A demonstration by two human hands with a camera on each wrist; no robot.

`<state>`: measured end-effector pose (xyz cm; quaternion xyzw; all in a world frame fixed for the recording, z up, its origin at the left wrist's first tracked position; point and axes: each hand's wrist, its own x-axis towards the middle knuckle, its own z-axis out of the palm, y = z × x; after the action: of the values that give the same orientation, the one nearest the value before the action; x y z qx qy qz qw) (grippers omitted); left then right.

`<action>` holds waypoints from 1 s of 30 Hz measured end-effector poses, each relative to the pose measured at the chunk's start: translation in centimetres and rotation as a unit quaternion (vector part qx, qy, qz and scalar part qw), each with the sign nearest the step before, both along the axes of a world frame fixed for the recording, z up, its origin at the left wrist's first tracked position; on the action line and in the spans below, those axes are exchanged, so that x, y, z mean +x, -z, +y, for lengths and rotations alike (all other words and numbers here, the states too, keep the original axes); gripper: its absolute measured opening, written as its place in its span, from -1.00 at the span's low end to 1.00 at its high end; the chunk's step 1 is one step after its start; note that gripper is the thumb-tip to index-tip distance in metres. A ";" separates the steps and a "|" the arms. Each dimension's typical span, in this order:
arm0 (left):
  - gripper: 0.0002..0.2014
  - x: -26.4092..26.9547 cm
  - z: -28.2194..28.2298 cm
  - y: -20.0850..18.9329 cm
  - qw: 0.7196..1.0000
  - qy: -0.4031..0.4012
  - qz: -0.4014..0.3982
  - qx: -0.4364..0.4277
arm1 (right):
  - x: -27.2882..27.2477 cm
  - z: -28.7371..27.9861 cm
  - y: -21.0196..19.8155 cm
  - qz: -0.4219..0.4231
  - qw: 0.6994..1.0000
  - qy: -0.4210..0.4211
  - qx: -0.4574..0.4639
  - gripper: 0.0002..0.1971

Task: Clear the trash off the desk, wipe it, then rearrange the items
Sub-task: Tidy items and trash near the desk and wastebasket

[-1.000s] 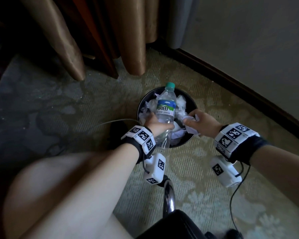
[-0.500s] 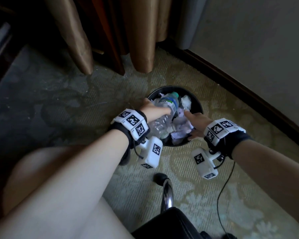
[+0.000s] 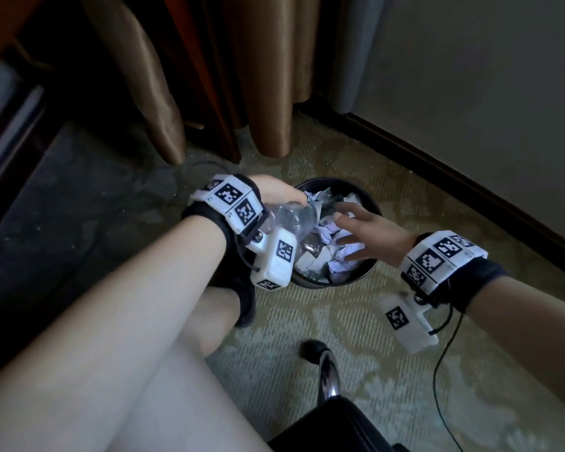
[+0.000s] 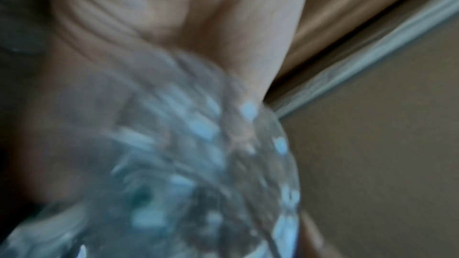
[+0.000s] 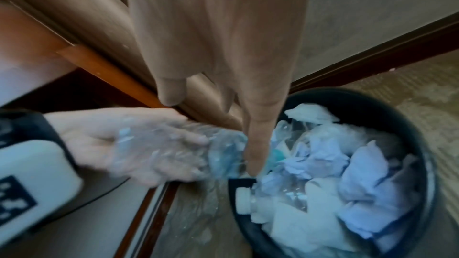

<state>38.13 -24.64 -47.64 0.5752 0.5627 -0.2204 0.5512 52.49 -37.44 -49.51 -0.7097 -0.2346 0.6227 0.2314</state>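
A round black trash bin (image 3: 367, 272) stands on the carpet, filled with crumpled white paper (image 3: 340, 265). My left hand (image 3: 279, 194) grips a clear plastic bottle (image 3: 292, 220) that lies tilted, with its cap end down in the bin. The left wrist view shows only the blurred bottle base (image 4: 198, 164) against my palm. My right hand (image 3: 356, 236) hovers over the paper with fingers spread and holds nothing. In the right wrist view its fingers (image 5: 255, 144) point down beside the bottle (image 5: 174, 144), above the bin's rim (image 5: 248, 223). Another bottle with a white cap (image 5: 244, 201) lies inside.
Brown curtains (image 3: 268, 76) hang just behind the bin, and a dark baseboard (image 3: 470, 187) runs along the wall at right. A chrome chair leg (image 3: 328, 373) and black seat (image 3: 333, 425) sit near me. My leg and black shoe (image 3: 245, 298) are left of the bin.
The bottle went from upright to tilted, cap down into the bin. My right hand let go of the crumpled paper and spread open.
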 end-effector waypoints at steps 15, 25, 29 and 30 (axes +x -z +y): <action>-0.57 -0.8 -0.9 5.0 0.982 -0.111 -0.141 0.054 | -3.0 5.1 4.9 -0.087 0.995 0.017 0.041 -0.79; -0.78 -0.4 0.4 8.4 0.976 -0.041 -0.064 0.205 | -2.6 7.3 6.5 -0.265 0.959 -0.104 -0.003 -0.81; -0.87 -0.8 1.5 5.2 0.978 -0.014 -0.072 0.197 | -2.2 6.5 4.5 -0.281 0.946 -0.162 0.010 -0.75; -0.88 -0.8 1.8 4.2 0.977 -0.011 -0.077 0.201 | -2.1 6.2 3.8 -0.275 0.946 -0.169 0.017 -0.77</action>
<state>37.32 -22.88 -51.81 0.6833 0.5574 -0.0521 0.4687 50.43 -31.20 -53.34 -0.7990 -0.4165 0.4294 0.0615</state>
